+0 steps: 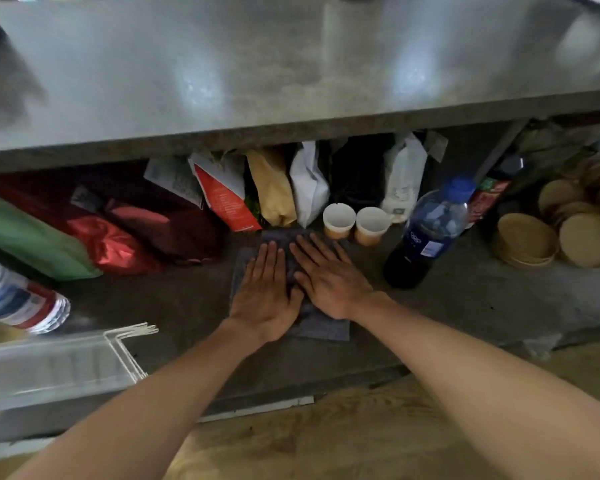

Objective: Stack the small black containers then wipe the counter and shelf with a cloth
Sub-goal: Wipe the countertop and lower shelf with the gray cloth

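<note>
Left hand [265,292] and right hand [329,282] | fingers straight, gripping nothing, pressed flat on grey cloth [321,327] | lower shelf [174,306] (beneath steel counter [257,64])

Grey cloth [321,329] on dull grey shelf [174,306]. Far: red bag [118,247], green bag [25,237], mustard bag [272,188], white bag [309,185]. Right: blue-capped dark bottle [426,233], tan lids [589,240].
</note>
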